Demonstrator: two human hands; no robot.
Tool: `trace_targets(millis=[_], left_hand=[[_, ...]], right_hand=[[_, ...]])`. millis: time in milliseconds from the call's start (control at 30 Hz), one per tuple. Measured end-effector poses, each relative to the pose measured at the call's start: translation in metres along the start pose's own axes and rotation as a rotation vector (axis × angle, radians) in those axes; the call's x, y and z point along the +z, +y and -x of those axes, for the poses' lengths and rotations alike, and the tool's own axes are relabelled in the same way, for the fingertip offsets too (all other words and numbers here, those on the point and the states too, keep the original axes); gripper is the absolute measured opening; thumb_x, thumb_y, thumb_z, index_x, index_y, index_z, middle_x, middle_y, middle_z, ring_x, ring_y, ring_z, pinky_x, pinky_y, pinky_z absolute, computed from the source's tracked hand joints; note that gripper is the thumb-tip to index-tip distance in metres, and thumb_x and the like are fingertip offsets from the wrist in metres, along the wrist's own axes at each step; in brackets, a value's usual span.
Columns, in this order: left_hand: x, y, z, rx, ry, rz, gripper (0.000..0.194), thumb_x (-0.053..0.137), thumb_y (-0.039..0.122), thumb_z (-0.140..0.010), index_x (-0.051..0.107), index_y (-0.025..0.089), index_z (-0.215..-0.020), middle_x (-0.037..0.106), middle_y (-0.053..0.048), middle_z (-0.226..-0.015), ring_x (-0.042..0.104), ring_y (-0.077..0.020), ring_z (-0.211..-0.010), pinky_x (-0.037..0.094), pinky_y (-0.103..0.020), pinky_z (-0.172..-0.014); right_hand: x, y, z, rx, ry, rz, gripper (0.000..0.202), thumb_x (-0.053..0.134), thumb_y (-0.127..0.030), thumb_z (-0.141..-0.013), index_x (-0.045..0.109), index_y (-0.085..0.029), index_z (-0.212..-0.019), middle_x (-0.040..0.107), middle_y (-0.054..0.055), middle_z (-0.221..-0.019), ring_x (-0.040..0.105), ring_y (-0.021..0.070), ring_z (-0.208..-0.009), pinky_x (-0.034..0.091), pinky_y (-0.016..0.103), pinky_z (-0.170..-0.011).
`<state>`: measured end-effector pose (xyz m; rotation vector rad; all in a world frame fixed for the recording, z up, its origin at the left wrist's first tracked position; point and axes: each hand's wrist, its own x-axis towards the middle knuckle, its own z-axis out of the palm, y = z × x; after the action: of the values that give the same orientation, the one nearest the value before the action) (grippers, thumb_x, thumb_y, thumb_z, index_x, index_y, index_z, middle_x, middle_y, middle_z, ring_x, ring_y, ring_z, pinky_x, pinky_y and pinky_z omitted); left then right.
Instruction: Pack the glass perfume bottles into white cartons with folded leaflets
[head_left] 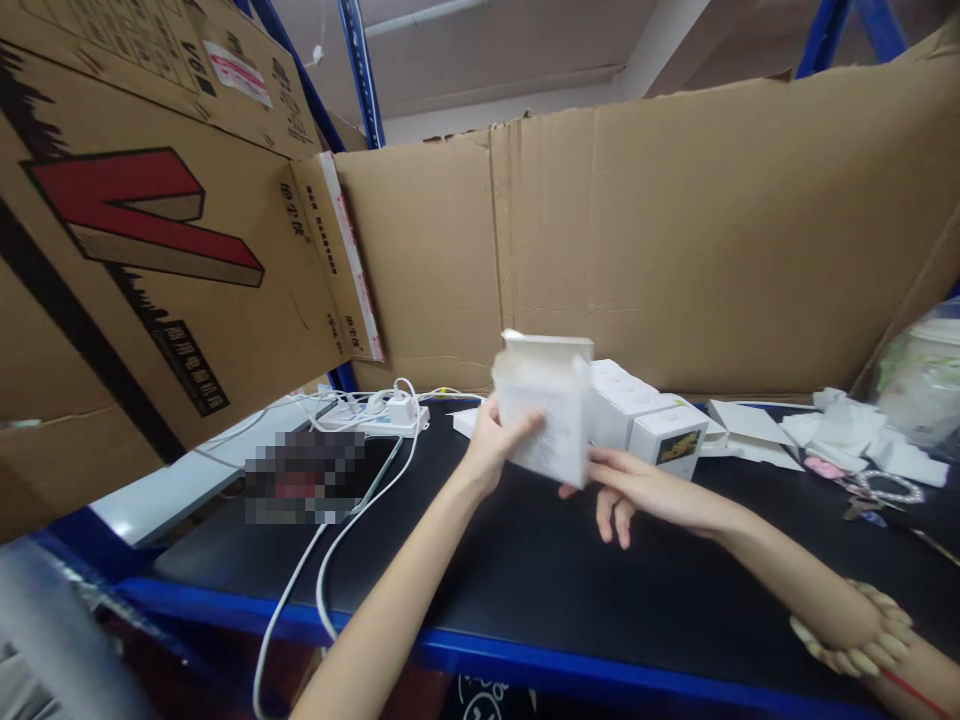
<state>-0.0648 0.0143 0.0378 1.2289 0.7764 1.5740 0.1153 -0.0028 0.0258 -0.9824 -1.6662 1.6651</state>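
Observation:
A small white carton [551, 420], its top flap up, is held above the black tabletop and blurred by motion. My left hand [495, 445] grips its left side, the thumb lying across the front face. At the carton's lower right corner is my right hand [626, 488], fingers apart and partly curled; its fingertips are near or touching the edge. Just behind stands a row of white boxes [626, 400], and the nearest white box [667, 440] bears a dark label with gold print. A flat white piece [465, 422] lies left of the carton, partly hidden.
Cardboard panels [675, 240] wall the back, and a large printed carton [165, 230] leans in from the left. A power strip [375, 412] with white cables [352, 520] lies at left. Crumpled tissues [855, 430], a beaded bracelet [889, 488] and a plastic bag [926, 380] are at right.

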Motion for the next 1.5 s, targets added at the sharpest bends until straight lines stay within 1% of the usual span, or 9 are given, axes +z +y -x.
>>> trace_targets(millis=[133,233,300,500,633,1000,1233,1367,1500], left_hand=[[-0.026,0.005,-0.024,0.279,0.744,0.131,0.034,0.057,0.045,-0.077,0.054,0.021,-0.1,0.065,-0.005,-0.104,0.06,-0.017,-0.102,0.051,-0.025,-0.08],[-0.047,0.007,-0.033,0.312,0.946,0.113,0.029,0.047,0.038,-0.083,0.045,0.025,-0.109,0.06,-0.005,-0.114,0.056,-0.0154,-0.11,0.05,-0.026,-0.083],[-0.054,0.007,-0.033,0.281,0.988,0.009,0.026,0.05,0.033,-0.081,0.045,0.024,-0.105,0.058,-0.006,-0.114,0.055,-0.0159,-0.11,0.047,-0.027,-0.087],[-0.049,0.005,-0.026,0.365,0.838,-0.376,0.029,0.06,0.021,-0.073,0.042,0.021,-0.095,0.056,-0.008,-0.109,0.053,-0.0174,-0.109,0.039,-0.027,-0.095],[-0.046,0.004,-0.022,0.383,0.889,-0.38,0.029,0.053,0.024,-0.079,0.036,0.021,-0.102,0.051,-0.011,-0.116,0.05,-0.0189,-0.115,0.037,-0.029,-0.097],[-0.04,0.002,-0.025,0.542,0.869,-0.407,0.036,0.041,0.017,-0.083,0.02,0.017,-0.112,0.036,-0.023,-0.128,0.043,-0.0202,-0.122,0.034,-0.034,-0.101],[-0.031,-0.03,-0.021,0.362,0.532,-0.517,0.042,0.047,0.011,-0.073,0.033,0.02,-0.111,0.053,-0.009,-0.101,0.057,-0.0203,-0.095,0.043,-0.039,-0.09],[-0.02,-0.037,-0.012,0.529,0.424,-0.747,0.029,0.046,0.015,-0.074,0.051,0.022,-0.102,0.049,-0.008,-0.108,0.051,-0.0214,-0.106,0.039,-0.039,-0.093],[-0.009,-0.027,0.001,0.819,0.493,-0.926,0.017,0.049,0.029,-0.079,0.064,0.021,-0.083,0.052,-0.009,-0.112,0.05,-0.0254,-0.109,0.035,-0.042,-0.093]], right_hand=[[-0.001,0.0,-0.024,-0.165,-0.017,0.226,0.028,0.057,-0.026,-0.076,0.063,-0.02,-0.102,0.066,0.008,-0.101,0.064,0.0112,-0.06,0.055,0.025,-0.048],[0.015,-0.007,-0.052,-0.249,-0.052,0.497,0.031,0.053,-0.02,-0.074,0.063,-0.02,-0.103,0.066,0.009,-0.103,0.065,0.0162,-0.076,0.057,0.031,-0.058],[0.032,-0.014,-0.075,-0.271,0.13,0.81,0.038,0.055,-0.015,-0.07,0.061,-0.018,-0.108,0.066,0.01,-0.105,0.064,0.0207,-0.088,0.054,0.037,-0.074],[0.066,-0.022,-0.151,-0.149,0.349,0.941,0.086,0.075,-0.021,-0.049,0.042,-0.011,-0.128,0.044,0.024,-0.132,0.028,0.0427,-0.128,0.027,0.057,-0.099],[0.067,-0.014,-0.165,-0.028,0.356,0.909,0.084,0.073,-0.028,-0.053,0.04,-0.015,-0.129,0.054,0.022,-0.12,0.045,0.0439,-0.116,0.036,0.059,-0.087],[0.045,0.015,-0.075,-0.287,0.392,0.606,0.073,0.056,-0.041,-0.072,0.022,-0.022,-0.134,0.055,0.012,-0.11,0.059,0.0261,-0.096,0.043,0.048,-0.087],[0.034,0.016,-0.044,-0.475,0.607,0.287,0.063,0.052,-0.052,-0.071,0.027,-0.024,-0.121,0.053,0.013,-0.111,0.06,0.0247,-0.093,0.052,0.043,-0.072],[0.027,0.017,-0.04,-0.645,0.748,0.279,0.056,0.052,-0.051,-0.073,0.028,-0.025,-0.117,0.054,0.012,-0.111,0.06,0.0243,-0.096,0.051,0.044,-0.076],[0.025,0.018,-0.04,-0.85,0.94,0.585,0.058,0.063,-0.039,-0.07,0.032,-0.025,-0.117,0.052,0.012,-0.116,0.054,0.027,-0.107,0.047,0.047,-0.085]])
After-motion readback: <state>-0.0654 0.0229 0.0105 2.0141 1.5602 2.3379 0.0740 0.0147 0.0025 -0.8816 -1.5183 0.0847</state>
